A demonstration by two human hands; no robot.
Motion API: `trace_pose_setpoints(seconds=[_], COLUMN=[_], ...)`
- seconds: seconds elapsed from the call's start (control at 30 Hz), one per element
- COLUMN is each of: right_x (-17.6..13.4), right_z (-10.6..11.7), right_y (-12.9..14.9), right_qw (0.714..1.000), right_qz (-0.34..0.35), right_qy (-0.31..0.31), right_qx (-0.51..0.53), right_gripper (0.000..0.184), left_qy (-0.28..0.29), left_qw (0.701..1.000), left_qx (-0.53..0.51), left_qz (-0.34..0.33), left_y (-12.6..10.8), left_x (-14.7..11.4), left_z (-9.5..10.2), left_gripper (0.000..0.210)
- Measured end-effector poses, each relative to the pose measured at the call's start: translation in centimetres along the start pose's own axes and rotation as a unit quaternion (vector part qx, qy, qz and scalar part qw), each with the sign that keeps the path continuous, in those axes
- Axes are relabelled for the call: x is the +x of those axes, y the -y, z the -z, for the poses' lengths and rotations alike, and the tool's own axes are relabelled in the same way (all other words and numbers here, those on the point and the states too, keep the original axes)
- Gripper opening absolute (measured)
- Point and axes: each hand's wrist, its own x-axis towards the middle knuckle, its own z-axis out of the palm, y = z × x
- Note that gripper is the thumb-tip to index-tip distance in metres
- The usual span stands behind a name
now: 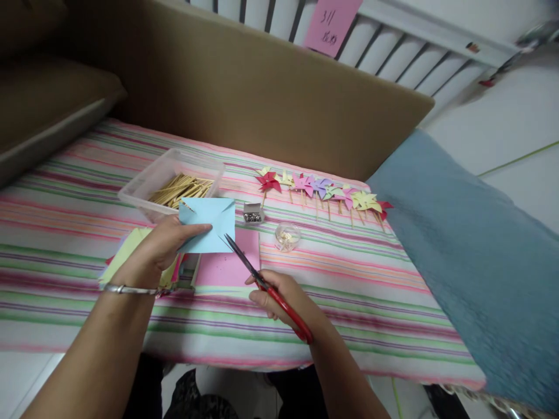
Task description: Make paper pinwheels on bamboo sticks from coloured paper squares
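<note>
My left hand [172, 238] pinches a square sheet of light blue paper [218, 212], its finger and thumb closed on the left side. Slits run inward from several of the sheet's corners. In my right hand [279, 294] are red-handled scissors [244, 262]; their blade tips meet the paper near its lower right corner, and the blades look closed or nearly so. Below the sheet lies a pink paper square [227, 267] on the table. Under my left wrist sits a pile of coloured paper [128, 256], yellow on top.
A clear plastic box [135, 189] of wooden sticks [187, 187] stands at the back left. Right of it are a small box of metal pins [253, 216], a round clear container [288, 237] and a row of paper pinwheels [321, 186]. A cardboard panel [262, 99] borders the striped cloth.
</note>
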Motion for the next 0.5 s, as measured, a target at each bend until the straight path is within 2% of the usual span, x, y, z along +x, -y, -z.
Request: trace_pose_setpoints(seconds=[0.23, 0.37, 0.5], right_x=[-0.22, -0.22, -0.19], right_z=[0.11, 0.16, -0.03], right_y=[0.37, 0.33, 0.33], right_qw=[1.000, 0.999, 1.000], right_qz=[-0.016, -0.017, -0.014], right_qy=[0.017, 0.027, 0.026], right_qx=[-0.002, -0.009, 0.002], right_gripper=[0.028, 0.029, 0.032], left_qy=[0.049, 0.053, 0.034], left_qw=[0.999, 0.998, 0.999], left_qx=[-0.010, -0.013, -0.014], left_qz=[0.006, 0.006, 0.034], left_y=[0.17, 0.05, -0.26], left_x=[0.02, -0.11, -0.40], left_z=[0.35, 0.18, -0.31], left_gripper=[0.038, 0.041, 0.041])
